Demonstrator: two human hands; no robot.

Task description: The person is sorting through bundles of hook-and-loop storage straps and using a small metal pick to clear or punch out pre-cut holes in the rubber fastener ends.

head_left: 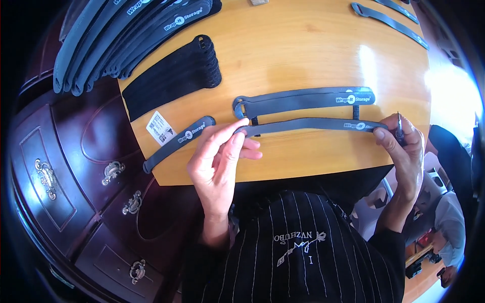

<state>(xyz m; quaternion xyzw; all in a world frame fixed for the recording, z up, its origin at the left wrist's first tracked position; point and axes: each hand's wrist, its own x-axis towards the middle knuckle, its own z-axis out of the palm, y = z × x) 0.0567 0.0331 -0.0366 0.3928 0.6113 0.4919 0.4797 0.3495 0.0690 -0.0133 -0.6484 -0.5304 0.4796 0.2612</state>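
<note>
Stretched between my two hands, just over the near part of the table, is a narrow grey storage strap (298, 123) with a white print near its right end. Its left end is pinched between the thumb and fingertips of my left hand (214, 159). My right hand (406, 151) grips the other end and also keeps a slim, pointed pen-like tool (399, 131) upright among its fingers. Right behind lies a wider grey strap (298, 102), with a metal ring (241, 107) at its left end. Short black strips (356, 112) show between the two straps.
Left of my left hand lie another grey strap (179, 144) and a white label (160, 128). Beyond are a pile of black straps (172, 73) and a large grey stack (126, 40). More straps (391, 25) lie far right. A dark drawer cabinet (65, 177) borders the table's left.
</note>
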